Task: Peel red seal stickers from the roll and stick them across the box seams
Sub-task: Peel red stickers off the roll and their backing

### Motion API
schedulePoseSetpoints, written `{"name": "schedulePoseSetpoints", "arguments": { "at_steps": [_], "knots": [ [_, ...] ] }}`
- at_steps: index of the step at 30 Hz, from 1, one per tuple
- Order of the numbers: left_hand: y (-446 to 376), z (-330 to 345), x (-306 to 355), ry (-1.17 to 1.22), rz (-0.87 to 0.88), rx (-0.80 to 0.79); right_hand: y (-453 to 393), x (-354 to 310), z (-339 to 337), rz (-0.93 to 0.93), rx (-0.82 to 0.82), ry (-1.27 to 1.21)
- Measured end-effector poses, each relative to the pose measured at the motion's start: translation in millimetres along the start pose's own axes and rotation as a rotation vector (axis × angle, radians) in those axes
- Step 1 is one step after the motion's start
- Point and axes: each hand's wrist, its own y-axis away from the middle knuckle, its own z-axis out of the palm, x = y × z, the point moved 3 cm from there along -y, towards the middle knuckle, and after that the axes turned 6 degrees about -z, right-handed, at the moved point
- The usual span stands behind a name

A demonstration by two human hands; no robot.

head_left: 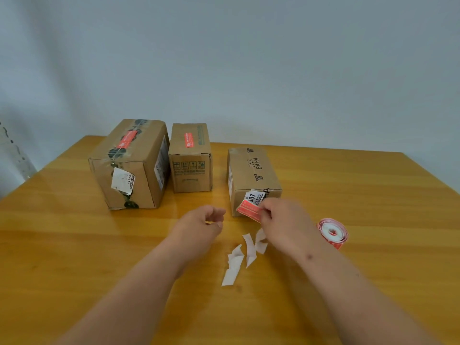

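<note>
Brown corrugated cardboard boxes, three, are stood in a row along the far part of the yellow wooden worktop. The large taped cardboard box at the left carries one red seal sticker across its top seam and a white label on its near face. The small middle cardboard box, just beside it, carries one red seal sticker on its top. The right-hand printed cardboard box is set apart from the middle one; no red seal is seen on its top, and a white printed label is seen on its near end.

Loose red seal stickers, one: it is pinched at its right end between thumb and fingers of the right hand, whose grip is closed on it. The sticker extends leftward from the grip, held in front of the near end of the right-hand box, over its lower half.

The left hand is held above the worktop, left of the sticker, fingers loosely curled, nothing held.

Rolls of red seal stickers, one: laid on the worktop to the right of the right hand.

White torn backing-paper strips, three, are scattered on the worktop between the forearms.
</note>
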Motion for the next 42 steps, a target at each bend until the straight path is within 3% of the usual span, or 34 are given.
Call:
{"name": "schedulePoseSetpoints", "arguments": {
  "at_steps": [5, 8, 11, 14, 20, 31, 42],
  "knots": [
    [9, 2, 12, 0.209, 0.051, 0.018, 8, -5, -5, 0.146, -0.08, -0.692],
    [13, -3, 17, 0.229, 0.071, 0.066, 13, -4, 1, 0.178, -0.173, -0.832],
    [18, -9, 18, 0.163, 0.087, 0.062, 14, -6, 0, 0.126, -0.209, -0.832],
    [22, -15, 18, 0.014, 0.124, 0.048, 13, -15, -9, 0.032, -0.136, -0.797],
    [25, -26, 23, -0.178, 0.195, -0.02, 8, -34, -17, -0.11, -0.156, -0.541],
    [19, -32, 24, -0.221, 0.203, -0.019, -2, -48, -19, -0.228, -0.227, -0.219],
    [14, -28, 25, -0.145, 0.194, -0.027, -7, -49, -20, -0.255, -0.218, -0.186]
  ]
}}
